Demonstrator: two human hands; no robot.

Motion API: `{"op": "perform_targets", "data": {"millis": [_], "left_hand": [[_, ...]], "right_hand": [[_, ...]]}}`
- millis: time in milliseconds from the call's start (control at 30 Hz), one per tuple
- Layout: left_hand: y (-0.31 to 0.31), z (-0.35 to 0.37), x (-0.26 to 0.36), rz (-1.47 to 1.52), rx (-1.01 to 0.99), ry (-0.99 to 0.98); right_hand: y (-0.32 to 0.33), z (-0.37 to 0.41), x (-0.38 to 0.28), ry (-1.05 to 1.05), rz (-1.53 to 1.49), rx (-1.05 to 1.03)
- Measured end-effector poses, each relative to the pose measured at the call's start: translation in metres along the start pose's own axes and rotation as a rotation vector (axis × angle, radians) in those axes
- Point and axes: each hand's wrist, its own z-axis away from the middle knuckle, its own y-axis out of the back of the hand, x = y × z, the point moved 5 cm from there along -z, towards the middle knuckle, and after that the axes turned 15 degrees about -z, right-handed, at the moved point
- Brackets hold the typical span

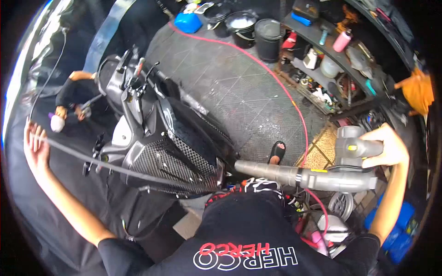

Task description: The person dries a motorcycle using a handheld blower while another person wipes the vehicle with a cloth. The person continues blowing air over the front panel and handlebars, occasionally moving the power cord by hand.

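Note:
My right hand (386, 146) is wrapped round the handle of a grey handheld blower (334, 179), held level in front of my right side. Its long nozzle (262, 169) points left toward the tail of a motor scooter (170, 156). At the far left my raised left hand (37, 143) is closed on a dark cable (110, 166). The cable slants down across the scooter toward my waist, and a thinner stretch rises from the hand to the upper left. The scooter has grey and black checkered panels, with its handlebars away from me.
Beyond the scooter on the left, another person's arm (76, 92) reaches to its front. A red hose (276, 73) crosses the textured floor (207, 69). Black buckets (268, 39) stand beside a cluttered shelf (322, 50). A wheel rim (340, 206) lies at lower right.

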Motion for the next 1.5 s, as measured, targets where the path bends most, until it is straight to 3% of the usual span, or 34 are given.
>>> {"op": "perform_targets", "data": {"millis": [33, 67, 100, 133, 267, 400, 533, 600, 633, 733, 867, 933, 1000, 1100, 1233, 1267, 1333, 1400, 1500], "left_hand": [[-0.062, 0.015, 0.003, -0.107, 0.287, -0.024], [-0.083, 0.006, 0.006, -0.108, 0.211, -0.017], [-0.104, -0.002, 0.008, -0.11, 0.134, -0.01], [-0.132, 0.003, 0.012, -0.107, 0.144, 0.001], [-0.226, 0.017, 0.021, -0.099, 0.168, 0.013], [-0.215, 0.004, 0.008, -0.1, 0.114, 0.066], [-0.246, 0.002, -0.035, -0.148, 0.312, 0.031], [-0.276, 0.012, -0.048, -0.244, 0.79, -0.027], [-0.281, 0.013, -0.05, -0.285, 0.849, -0.055], [-0.176, -0.015, -0.035, -0.173, 0.324, -0.053], [-0.179, -0.009, -0.028, -0.121, 0.313, -0.125], [-0.205, 0.006, -0.032, -0.214, 0.654, -0.155], [-0.194, 0.005, -0.03, -0.071, 0.135, -0.14], [-0.189, 0.027, -0.02, -0.025, 0.189, -0.303], [-0.213, 0.047, 0.0, 0.048, 0.063, -0.411], [-0.208, 0.052, 0.003, -0.025, 0.167, -0.4], [-0.311, 0.072, -0.016, -0.407, 0.818, -0.327], [-0.277, 0.065, -0.027, -0.375, 0.374, -0.337], [-0.266, 0.06, -0.041, -0.374, 0.221, -0.332]], "right_hand": [[0.007, -0.007, 0.016, 0.114, 0.075, 0.017], [0.008, -0.014, 0.03, 0.238, 0.158, 0.046], [0.011, -0.022, 0.053, 0.19, 0.012, 0.053], [0.011, -0.029, 0.052, 0.065, -0.083, 0.03], [0.018, -0.035, 0.067, 0.158, -0.112, 0.061], [0.01, -0.049, 0.073, 0.177, -0.262, 0.001], [-0.008, -0.071, 0.086, 0.265, -0.309, -0.071], [-0.008, -0.084, 0.085, 0.309, -0.308, -0.064], [-0.009, -0.09, 0.086, 0.306, -0.324, -0.062], [-0.006, -0.098, 0.07, 0.351, -0.319, -0.01], [0.004, -0.113, 0.041, 0.425, -0.313, -0.01], [0.013, -0.118, 0.018, 0.442, -0.283, -0.077], [0.015, -0.12, -0.001, 0.478, -0.248, -0.094], [0.01, -0.125, -0.025, 0.494, -0.187, -0.09], [0.006, -0.157, -0.036, 0.451, -0.202, 0.05], [0.004, -0.165, -0.046, 0.391, -0.166, 0.042], [-0.007, -0.192, -0.068, 0.471, -0.158, -0.024], [-0.009, -0.21, -0.077, 0.467, -0.145, -0.103], [-0.012, -0.243, -0.07, 0.312, -0.23, -0.136]]}}
